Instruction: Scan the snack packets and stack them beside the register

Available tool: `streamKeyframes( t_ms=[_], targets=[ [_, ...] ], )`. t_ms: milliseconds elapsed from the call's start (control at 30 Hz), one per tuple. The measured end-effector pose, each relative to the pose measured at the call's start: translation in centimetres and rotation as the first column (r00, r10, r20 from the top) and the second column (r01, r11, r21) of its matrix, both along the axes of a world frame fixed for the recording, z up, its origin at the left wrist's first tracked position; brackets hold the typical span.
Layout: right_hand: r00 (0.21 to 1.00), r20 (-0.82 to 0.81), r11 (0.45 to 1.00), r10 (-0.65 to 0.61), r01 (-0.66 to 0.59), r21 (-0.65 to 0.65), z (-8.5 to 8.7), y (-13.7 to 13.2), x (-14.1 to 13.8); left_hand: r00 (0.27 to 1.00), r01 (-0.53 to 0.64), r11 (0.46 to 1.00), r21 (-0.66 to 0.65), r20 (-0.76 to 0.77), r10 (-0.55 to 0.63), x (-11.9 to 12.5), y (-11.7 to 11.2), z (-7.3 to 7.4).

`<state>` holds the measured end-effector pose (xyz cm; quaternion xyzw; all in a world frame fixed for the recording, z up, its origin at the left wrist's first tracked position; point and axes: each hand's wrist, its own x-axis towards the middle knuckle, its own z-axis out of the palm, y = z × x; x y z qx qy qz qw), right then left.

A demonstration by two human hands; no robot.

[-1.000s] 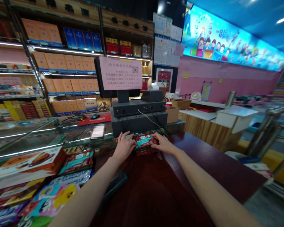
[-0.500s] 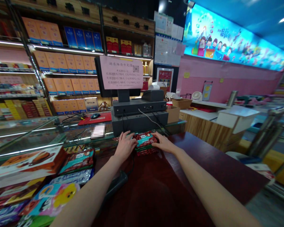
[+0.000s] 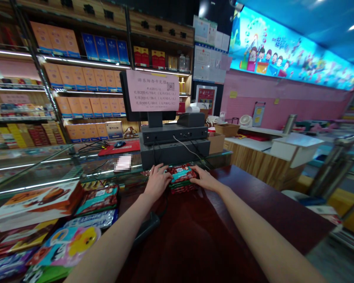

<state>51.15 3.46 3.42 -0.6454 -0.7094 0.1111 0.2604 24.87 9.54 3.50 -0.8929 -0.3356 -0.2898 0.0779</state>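
A red-brown and teal snack packet [image 3: 181, 173] lies on top of a small stack of packets on the dark wooden counter. My left hand [image 3: 158, 181] grips its left end, fingers curled at the edge. At the right end, my right hand [image 3: 205, 179] holds it between thumb and fingers. The lower packets show only as red and green edges beneath. Left of my left forearm lies a similar teal and brown packet [image 3: 98, 199]. A dark handheld scanner [image 3: 147, 228] rests on the counter beside that forearm, which partly covers it.
Behind the packets stands a dark cash register [image 3: 174, 137] with a pink paper sign [image 3: 153, 92]. A white and orange box [image 3: 38, 200] and a duck-printed bag [image 3: 67, 243] lie at left. The glass display case [image 3: 26, 165] runs along the left; stocked shelves rise behind.
Both hands keep their hold on the packet in the same place. Only a very slight shift of the whole view shows.
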Motion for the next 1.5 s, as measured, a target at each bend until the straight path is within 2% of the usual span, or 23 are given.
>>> streamKeyframes(
  t_ms=[367,533,700,1133,1500],
  targets=[
    [1.000,0.005,1.000,-0.010,0.010,0.003,0.3,-0.8,0.1,1.000,0.016,1.000,0.000,-0.019,-0.016,-0.9,-0.3,0.2],
    [0.999,0.023,0.999,-0.031,0.030,0.035,0.4,-1.4,0.0,0.999,-0.001,1.000,-0.019,-0.032,0.000,-1.7,-0.8,0.6],
    [0.999,0.043,0.997,0.003,-0.006,0.076,1.0,-2.0,-1.0,1.000,-0.015,1.000,-0.017,-0.025,0.015,-3.0,-1.4,1.2],
    [0.974,0.155,0.969,0.165,-0.189,0.161,1.6,-1.9,-7.5,0.994,-0.101,0.995,-0.019,-0.053,0.100,-9.1,-1.6,2.2],
    [0.950,0.154,0.946,0.273,-0.294,0.137,1.4,-0.6,-13.3,0.983,-0.184,0.983,0.015,0.010,0.184,-15.1,-0.9,0.5]
  ],
)
